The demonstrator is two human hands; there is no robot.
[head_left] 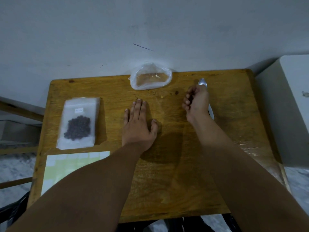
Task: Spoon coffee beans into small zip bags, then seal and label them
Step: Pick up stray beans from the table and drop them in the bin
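A small clear zip bag (78, 123) lies flat at the table's left, holding dark coffee beans (77, 128) and bearing a small white label (79, 110). A white label sheet (66, 163) lies in front of it, partly under my left forearm. My left hand (138, 124) rests flat on the wooden table (167, 173), fingers straight, holding nothing. My right hand (196, 102) is at the right rear with its fingers curled. A metal spoon (202, 83) runs behind it, bowl and handle tip showing. Whether the hand grips the spoon is hidden.
A crumpled clear plastic bag (151, 77) sits at the table's back edge against the grey wall. A white box-like unit (291, 111) stands right of the table. A small crumb (161, 96) lies between the hands. Wooden furniture sits on the floor to the left.
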